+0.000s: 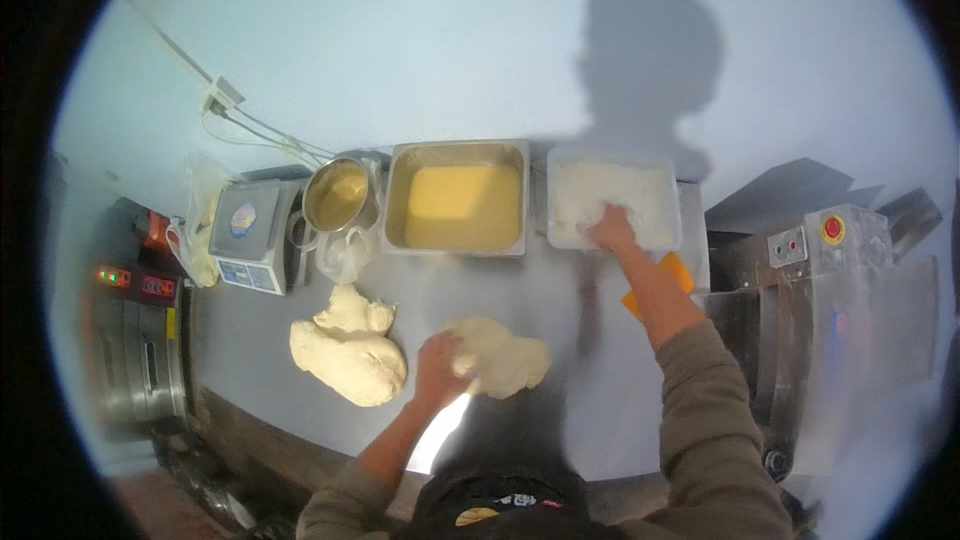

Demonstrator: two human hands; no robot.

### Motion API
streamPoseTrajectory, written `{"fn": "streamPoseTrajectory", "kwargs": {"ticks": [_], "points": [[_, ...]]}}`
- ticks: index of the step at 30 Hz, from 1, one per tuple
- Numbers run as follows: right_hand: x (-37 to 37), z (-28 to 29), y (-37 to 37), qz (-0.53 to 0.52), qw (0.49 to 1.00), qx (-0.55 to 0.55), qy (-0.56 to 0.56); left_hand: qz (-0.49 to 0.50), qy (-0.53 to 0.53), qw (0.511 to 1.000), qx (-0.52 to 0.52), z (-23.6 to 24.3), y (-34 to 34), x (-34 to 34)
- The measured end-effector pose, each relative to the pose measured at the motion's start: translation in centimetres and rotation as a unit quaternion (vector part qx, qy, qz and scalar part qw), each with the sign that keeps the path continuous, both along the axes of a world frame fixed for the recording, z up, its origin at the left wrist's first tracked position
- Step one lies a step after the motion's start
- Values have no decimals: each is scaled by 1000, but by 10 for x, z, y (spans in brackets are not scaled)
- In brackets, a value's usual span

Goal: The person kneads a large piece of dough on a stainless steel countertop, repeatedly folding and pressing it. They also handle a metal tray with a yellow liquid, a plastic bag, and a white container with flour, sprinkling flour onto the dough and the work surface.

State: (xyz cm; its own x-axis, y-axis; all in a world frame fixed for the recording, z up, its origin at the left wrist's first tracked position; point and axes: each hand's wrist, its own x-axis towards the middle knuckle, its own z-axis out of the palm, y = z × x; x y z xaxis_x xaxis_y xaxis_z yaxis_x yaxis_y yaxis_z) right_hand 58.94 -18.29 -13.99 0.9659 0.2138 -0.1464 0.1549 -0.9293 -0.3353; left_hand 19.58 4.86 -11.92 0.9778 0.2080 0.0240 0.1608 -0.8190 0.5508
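Note:
On the steel table, a pale piece of dough (505, 358) lies in front of me. My left hand (438, 370) grips its left edge, the fingers curled against it and partly hidden. My right hand (612, 230) reaches into a clear plastic tub (676, 202) of white flour (590, 185), fingers bunched in the powder and partly out of sight. Left of my left hand rests a bigger lump of dough (350, 360), with a smaller knob of it folded at the top. Under my right forearm shows an orange dough scraper (676, 272).
Along the wall stand a steel pan of yellow liquid (465, 205), a round metal pot (340, 195), a plastic bag (345, 255) and a digital scale (250, 230). At right is a machine with a red emergency button (832, 230). An oven-like unit (145, 340) flanks the table's left.

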Motion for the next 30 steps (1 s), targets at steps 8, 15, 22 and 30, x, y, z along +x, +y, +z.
{"fn": "streamPoseTrajectory", "kwargs": {"ticks": [8,15,22,30], "points": [[31,5,-19,47,991,75,-104,-289,132,943,94,-8,-24,99],[34,0,-75,46,931,236,-276,-381,251,875,164,-15,-45,132],[14,36,-143,-321,492,761,275,-430,344,816,177,-4,-58,129],[-67,140,-235,-279,732,600,-161,-412,169,882,153,45,-42,11]]}}
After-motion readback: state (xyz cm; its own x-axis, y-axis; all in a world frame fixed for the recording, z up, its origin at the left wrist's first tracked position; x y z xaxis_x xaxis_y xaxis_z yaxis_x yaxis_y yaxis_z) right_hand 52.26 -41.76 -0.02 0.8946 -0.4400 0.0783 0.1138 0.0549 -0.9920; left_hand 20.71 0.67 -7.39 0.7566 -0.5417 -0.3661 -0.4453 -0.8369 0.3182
